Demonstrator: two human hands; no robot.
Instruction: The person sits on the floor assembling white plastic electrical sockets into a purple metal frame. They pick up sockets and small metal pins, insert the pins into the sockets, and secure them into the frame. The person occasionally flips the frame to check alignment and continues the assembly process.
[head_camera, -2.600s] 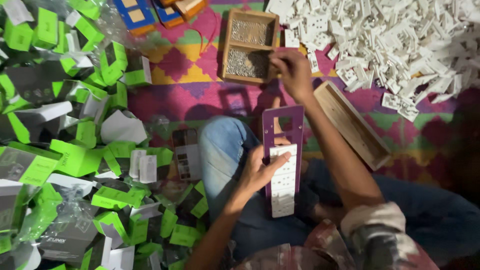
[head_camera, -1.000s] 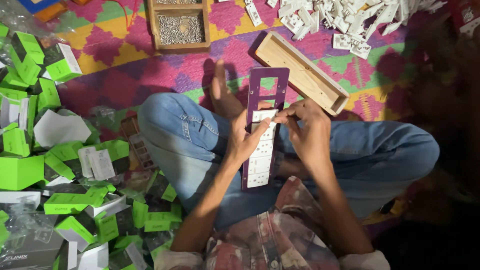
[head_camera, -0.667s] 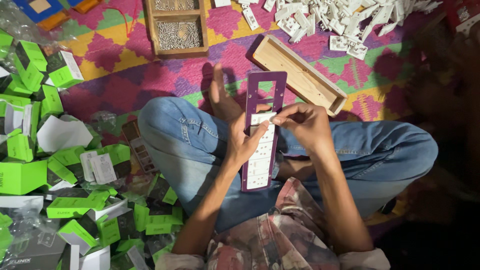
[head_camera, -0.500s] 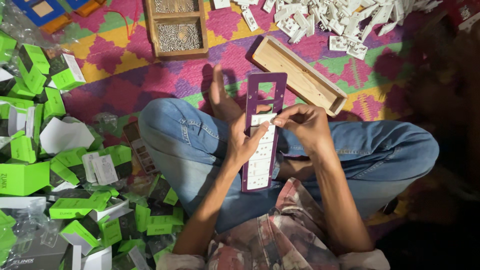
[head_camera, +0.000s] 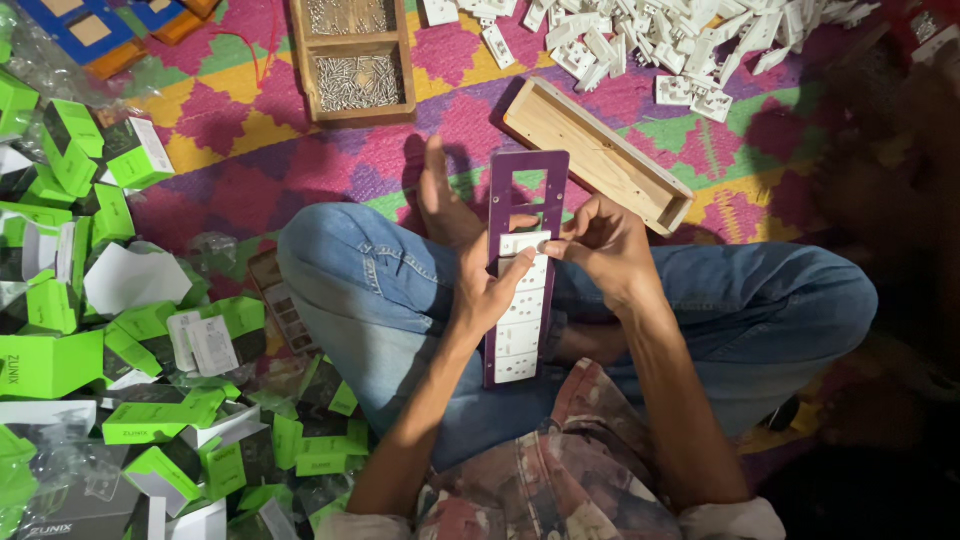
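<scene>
I am looking down at my crossed legs in blue jeans (head_camera: 380, 290), sitting on a patterned mat (head_camera: 250, 150) of pink, yellow and green. Lying across my lap is a long purple frame (head_camera: 524, 200) with rectangular openings, its lower openings filled with white switch plates (head_camera: 518, 335), its upper end reaching out over the mat.

My left hand (head_camera: 485, 290) is bracing the frame from its left edge, the fingers pressed together and lying across a white plate near the middle, the thumb tucked at the side. My right hand (head_camera: 605, 245) is coming in from the right edge, its fingertips (head_camera: 560, 235) pinching the topmost white plate (head_camera: 525, 243) where it is sitting in the frame; the remaining fingers are curling loosely behind.

Off the mat's left side, a heap of green and white cartons (head_camera: 110, 330) is spreading beside my left knee, some flattened, some folded.

Just beyond the frame's far end, a shallow wooden tray (head_camera: 600, 150) is lying at a slant. Further out, toward the mat's far edge, a two-compartment wooden box (head_camera: 352, 60) is holding small metal screws. At the far right corner, a pile of loose white switch parts (head_camera: 660, 40) is covering the mat. At the far left corner, blue and orange flat boxes (head_camera: 90, 30) are resting.
</scene>
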